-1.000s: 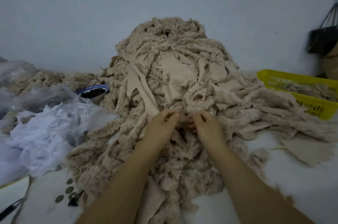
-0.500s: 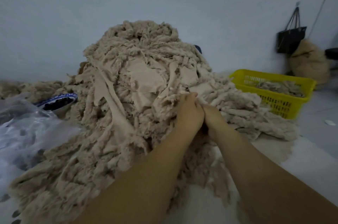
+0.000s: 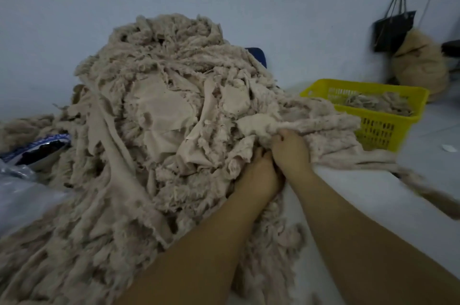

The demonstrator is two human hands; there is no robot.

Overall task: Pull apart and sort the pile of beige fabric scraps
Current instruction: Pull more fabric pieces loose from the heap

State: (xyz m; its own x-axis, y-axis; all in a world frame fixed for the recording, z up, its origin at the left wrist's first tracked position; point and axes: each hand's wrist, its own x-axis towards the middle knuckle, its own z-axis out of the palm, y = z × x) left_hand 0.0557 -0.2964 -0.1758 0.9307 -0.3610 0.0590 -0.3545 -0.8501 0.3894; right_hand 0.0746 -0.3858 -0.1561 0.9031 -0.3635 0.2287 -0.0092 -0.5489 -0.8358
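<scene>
A tall pile of beige fabric scraps (image 3: 159, 115) fills the middle of the head view, shaggy strips mixed with flat pieces. My right hand (image 3: 290, 149) grips a long fuzzy strip (image 3: 323, 121) that runs off to the right across the white surface. My left hand (image 3: 258, 175) sits just below and left of it, fingers dug into the scraps at the pile's right foot; its fingertips are hidden in the cloth. The two hands touch each other.
A yellow plastic basket (image 3: 380, 128) with some beige scraps stands at the right. Behind it a black bag (image 3: 393, 30) hangs on the wall over a beige bundle (image 3: 420, 65). At the left lie a blue-rimmed bowl (image 3: 37, 149) and clear plastic (image 3: 22, 195).
Both hands have slid from the pile's front to its right side. The right hand has taken hold of a long strip and drawn it rightward. The view turned right.
</scene>
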